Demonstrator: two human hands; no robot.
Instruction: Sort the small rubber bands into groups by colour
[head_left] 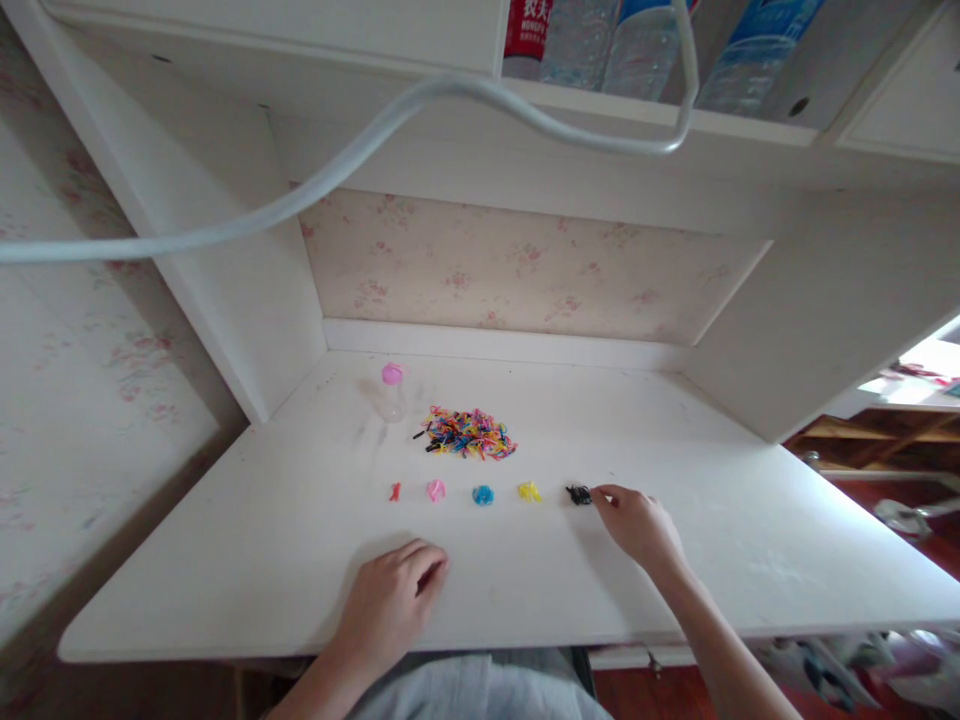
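My right hand [634, 520] is at the right end of a row of small piles, its thumb and fingertips pinched at the edge of the black rubber bands [578, 495]. Leftward in the same row lie yellow bands [529, 491], blue bands [483, 495], pink bands [436, 490] and a small red bunch [395, 491]. Behind the row spreads a mixed heap of many-coloured rubber bands [469, 434]. My left hand [394, 595] rests on the table near the front edge, fingers curled in, with nothing seen in it. Whatever the right fingertips grip is too small to separate from the black pile.
A clear jar [391, 402] with a pink lid stands behind the heap on the white table [247, 560]. Overhead, a white cable [330, 180] crosses in front of a shelf holding plastic bottles [645, 50]. White side panels [817, 310] flank the table.
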